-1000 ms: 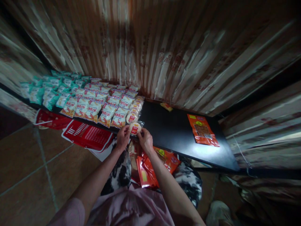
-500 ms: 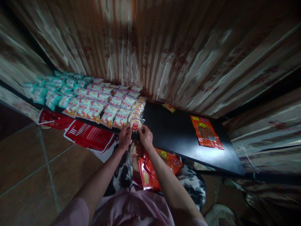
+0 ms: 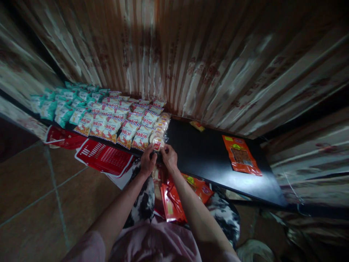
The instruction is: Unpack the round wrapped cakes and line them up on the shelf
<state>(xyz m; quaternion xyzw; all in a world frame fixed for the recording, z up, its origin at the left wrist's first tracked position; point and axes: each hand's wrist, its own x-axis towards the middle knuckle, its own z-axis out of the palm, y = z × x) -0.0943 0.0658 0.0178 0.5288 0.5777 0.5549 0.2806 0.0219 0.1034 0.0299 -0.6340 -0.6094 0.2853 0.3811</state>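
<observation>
One clear-wrapped round cracker pkt [image 3: 158,143] is pinched by its near corners, L hand [image 3: 148,160] on one side, R hand [image 3: 169,158] on the other; neither's closer. Pkt lies just fwd of both grips, no clear long axis, at the front end of a row of similar pkts [image 3: 163,123] running back along the black shelf [image 3: 197,156]. Can't tell if it's touching shelf. Chip bags [image 3: 141,137] immed. L; orange snack bag [image 3: 241,155] well off R.

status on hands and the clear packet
Left hand, right hand: both at clear packet. Packet at near end of row. Striped bags close on left.
</observation>
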